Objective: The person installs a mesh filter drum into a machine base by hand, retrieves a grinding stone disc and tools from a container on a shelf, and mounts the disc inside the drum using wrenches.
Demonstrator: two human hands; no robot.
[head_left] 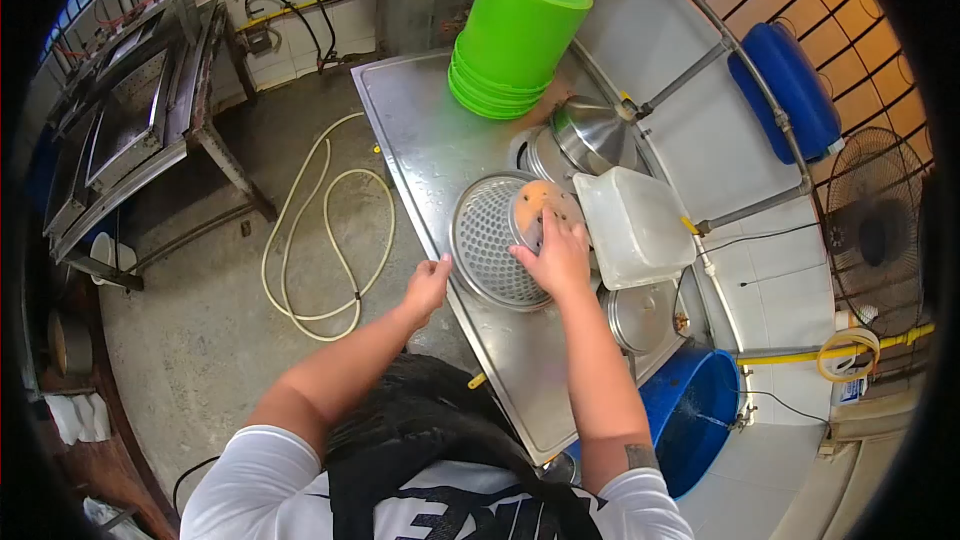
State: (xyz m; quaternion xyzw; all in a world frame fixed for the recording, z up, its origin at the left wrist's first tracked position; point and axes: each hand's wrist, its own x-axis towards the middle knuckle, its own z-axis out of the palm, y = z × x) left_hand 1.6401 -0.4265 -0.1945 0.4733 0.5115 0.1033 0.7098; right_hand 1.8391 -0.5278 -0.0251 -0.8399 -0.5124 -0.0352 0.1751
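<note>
A round perforated metal tray, like a steamer rack, lies on the steel worktop. At its left rim is my left hand, fingers curled in and thumb against the edge. A smaller round disc with a few dark holes lies over the tray's upper right part and looks partly orange. My right hand rests on this disc with fingers stretched out flat and thumb spread to the left. The underside of the disc is hidden.
Beside the tray stand a whitish plastic tub, a metal bowl and a round metal lid. Upturned green buckets are at the far end of the steel worktop. A blue water barrel stands right; a hose lies on the floor.
</note>
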